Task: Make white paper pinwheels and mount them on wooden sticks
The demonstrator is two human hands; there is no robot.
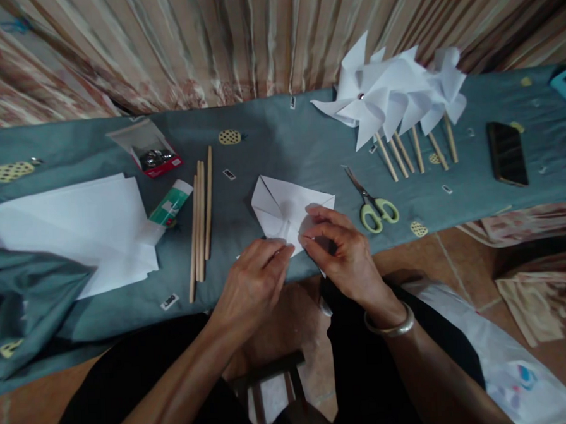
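Note:
A white sheet of paper (305,197) lies at the near edge of the table, its left corner cut and folded up. My left hand (260,270) pinches the paper's near side between thumb and fingers. Close beside it, my right hand (339,247) has its thumb and index finger together at the paper near the middle, the other fingers curled above. What sits right between the fingertips is too small to make out. Green-handled scissors (375,207) rest to the right of the paper. Several wooden sticks (200,219) lie to its left.
Several finished paper pinwheels (400,92) on sticks lie at the back right, beside a dark phone (506,154). On the left are a paper stack (75,229), a green-and-white glue stick (171,202) and a bag of metal pins (154,157). A curtain (208,45) hangs behind.

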